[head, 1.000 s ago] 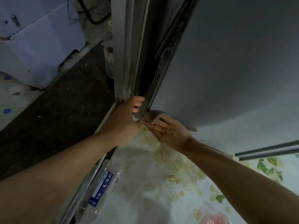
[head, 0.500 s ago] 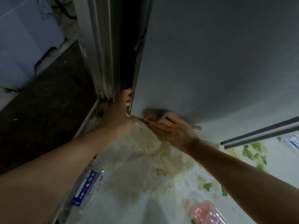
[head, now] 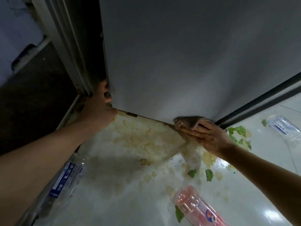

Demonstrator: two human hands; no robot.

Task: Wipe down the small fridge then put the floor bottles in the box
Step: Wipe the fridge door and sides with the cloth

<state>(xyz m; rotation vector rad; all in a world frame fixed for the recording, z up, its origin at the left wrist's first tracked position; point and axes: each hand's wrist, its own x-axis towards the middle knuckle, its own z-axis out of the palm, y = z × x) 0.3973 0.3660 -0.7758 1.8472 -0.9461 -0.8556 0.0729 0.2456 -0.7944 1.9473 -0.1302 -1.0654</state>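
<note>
Our right hand (head: pixel 210 136) has slid the folded cloth (head: pixel 190 122) along the bottom edge of the fridge (head: pixel 179 62), from the left corner to near the right one, so we think this low strip is almost wiped. The cloth lies flat under our fingers, pressed on the fridge, its long side running along that edge. Our left hand (head: pixel 99 110) still curls around the left corner to steady it. Three bottles wait on the messy floor (head: pixel 114 193): a blue-label one (head: pixel 65 176) by our left arm, a pink one (head: pixel 198 207) pointing down-right, another (head: pixel 281 125) far right.
</note>
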